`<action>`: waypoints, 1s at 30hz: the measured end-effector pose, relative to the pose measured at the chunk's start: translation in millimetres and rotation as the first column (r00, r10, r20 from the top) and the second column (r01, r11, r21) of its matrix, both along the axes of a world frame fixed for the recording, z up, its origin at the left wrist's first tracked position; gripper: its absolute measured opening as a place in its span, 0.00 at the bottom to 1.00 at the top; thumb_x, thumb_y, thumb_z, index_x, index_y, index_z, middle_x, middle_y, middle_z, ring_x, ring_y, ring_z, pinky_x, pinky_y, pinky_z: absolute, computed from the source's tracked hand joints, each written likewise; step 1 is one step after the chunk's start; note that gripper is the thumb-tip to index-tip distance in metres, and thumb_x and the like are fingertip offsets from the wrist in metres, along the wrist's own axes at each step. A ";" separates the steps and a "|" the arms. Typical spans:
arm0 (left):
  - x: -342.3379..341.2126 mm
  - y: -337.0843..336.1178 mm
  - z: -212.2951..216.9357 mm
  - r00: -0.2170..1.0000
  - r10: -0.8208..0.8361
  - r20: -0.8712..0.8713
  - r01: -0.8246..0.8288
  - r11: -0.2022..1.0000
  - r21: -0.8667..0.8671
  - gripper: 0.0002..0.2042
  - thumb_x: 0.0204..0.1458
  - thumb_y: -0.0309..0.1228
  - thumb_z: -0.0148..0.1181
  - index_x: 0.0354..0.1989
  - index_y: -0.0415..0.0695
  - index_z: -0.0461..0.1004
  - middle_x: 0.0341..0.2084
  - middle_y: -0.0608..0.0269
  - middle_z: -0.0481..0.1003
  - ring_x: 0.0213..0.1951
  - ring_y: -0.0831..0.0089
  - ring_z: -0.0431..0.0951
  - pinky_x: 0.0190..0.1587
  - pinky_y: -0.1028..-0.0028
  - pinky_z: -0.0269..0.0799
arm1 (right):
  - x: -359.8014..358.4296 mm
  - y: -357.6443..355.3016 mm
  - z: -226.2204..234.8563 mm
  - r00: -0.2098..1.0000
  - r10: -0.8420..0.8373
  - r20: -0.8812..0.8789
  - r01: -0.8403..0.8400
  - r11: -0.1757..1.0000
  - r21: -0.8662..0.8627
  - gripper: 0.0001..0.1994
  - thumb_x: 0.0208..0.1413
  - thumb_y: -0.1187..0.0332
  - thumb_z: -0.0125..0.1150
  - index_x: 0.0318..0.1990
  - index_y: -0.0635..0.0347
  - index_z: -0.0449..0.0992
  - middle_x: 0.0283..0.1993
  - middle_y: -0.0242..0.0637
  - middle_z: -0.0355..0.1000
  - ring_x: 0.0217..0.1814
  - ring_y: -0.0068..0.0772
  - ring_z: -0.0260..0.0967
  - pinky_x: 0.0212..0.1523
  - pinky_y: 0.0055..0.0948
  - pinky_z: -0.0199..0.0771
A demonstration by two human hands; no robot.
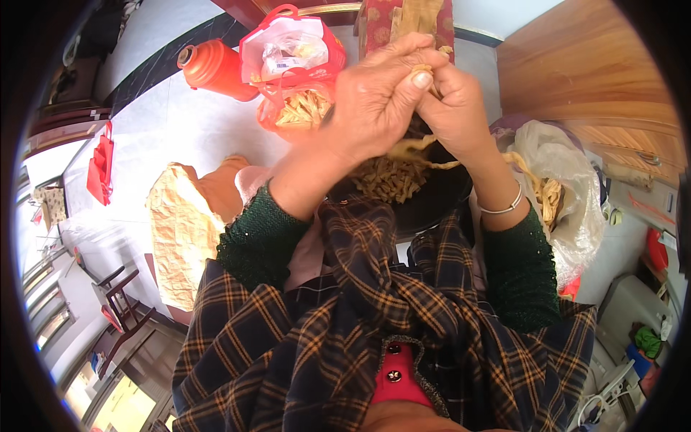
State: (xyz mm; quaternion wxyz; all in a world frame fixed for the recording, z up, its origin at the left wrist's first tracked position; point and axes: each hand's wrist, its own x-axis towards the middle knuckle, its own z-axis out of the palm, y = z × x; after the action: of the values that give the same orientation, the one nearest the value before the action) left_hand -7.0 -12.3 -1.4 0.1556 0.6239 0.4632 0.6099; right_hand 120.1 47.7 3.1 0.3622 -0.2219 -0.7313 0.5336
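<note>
My left hand [371, 101] and my right hand [461, 108] meet above a dark round pan, both closed with fingers bent. A yellowish-brown dried strip [416, 146] is pinched between them, its end showing by my left thumb; part of it hangs blurred below my hands. Under them, the black pan [432, 205] holds a heap of short pieces [389, 180] of the same stuff. Another long strip trails past my right wrist toward a clear plastic bag [576, 165], where more long strips [548, 201] lie. My fingers hide most of what they grip.
Ahead to the left stand a red plastic bag of cut pieces [302, 109], a red-and-white carrier bag [331, 57] and an orange-red thermos flask [216, 63]. Crumpled brown paper [183, 223] lies left of my arm. A red patterned cloth [378, 25] is straight ahead; wooden panelling [590, 65] rises at right.
</note>
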 end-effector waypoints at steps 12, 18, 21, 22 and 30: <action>-0.2 9.4 0.5 0.980 0.193 -0.048 -0.195 0.980 -0.033 0.01 0.41 0.19 0.54 0.23 0.38 0.71 0.38 0.50 0.74 0.34 0.61 0.76 0.37 0.66 0.71 | 12.5 14.1 0.1 0.954 0.165 -0.250 -0.296 0.382 -0.875 0.13 0.60 0.63 0.49 0.26 0.58 0.70 0.13 0.21 0.52 0.13 0.17 0.48 0.16 0.21 0.54; -1.3 2.2 0.4 0.992 0.122 0.032 -0.114 0.977 -0.181 0.04 0.43 0.18 0.50 0.23 0.40 0.70 0.20 0.56 0.73 0.23 0.63 0.74 0.28 0.68 0.69 | 15.6 25.9 12.5 0.925 0.371 -0.080 -0.273 0.504 -0.820 0.06 0.54 0.67 0.55 0.28 0.58 0.71 0.16 0.20 0.52 0.14 0.10 0.45 0.16 0.16 0.51; -6.0 8.8 -7.1 0.976 0.142 0.168 -0.059 0.905 -0.421 0.05 0.47 0.17 0.47 0.25 0.39 0.70 0.20 0.63 0.72 0.22 0.77 0.72 0.26 0.78 0.69 | 11.9 21.1 4.7 0.975 0.196 0.104 -0.140 0.907 -0.398 0.06 0.53 0.68 0.61 0.33 0.61 0.73 0.20 0.22 0.62 0.16 0.09 0.51 0.15 0.14 0.49; -8.6 10.9 -9.9 0.968 0.140 0.209 -0.017 0.865 -0.501 0.06 0.49 0.17 0.46 0.27 0.39 0.70 0.20 0.66 0.72 0.22 0.82 0.72 0.26 0.82 0.69 | 10.2 18.2 3.3 0.988 0.095 0.123 -0.067 0.975 -0.211 0.07 0.54 0.68 0.61 0.34 0.62 0.73 0.21 0.22 0.63 0.17 0.08 0.53 0.14 0.14 0.49; -11.9 11.2 -1.5 0.970 0.241 0.038 -0.188 0.836 -0.516 0.04 0.48 0.16 0.54 0.29 0.37 0.72 0.23 0.66 0.75 0.24 0.85 0.73 0.25 0.83 0.69 | 19.2 27.2 -2.4 0.931 0.287 -0.226 -0.364 0.660 -0.657 0.07 0.59 0.67 0.58 0.34 0.62 0.72 0.19 0.21 0.60 0.17 0.08 0.50 0.16 0.12 0.51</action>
State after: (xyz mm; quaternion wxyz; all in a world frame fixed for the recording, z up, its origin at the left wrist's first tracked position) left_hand -18.9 -1.2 -2.9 0.2686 0.4731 0.6660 0.5103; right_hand 139.4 74.9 0.6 0.1892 -0.1782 -0.4881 0.8332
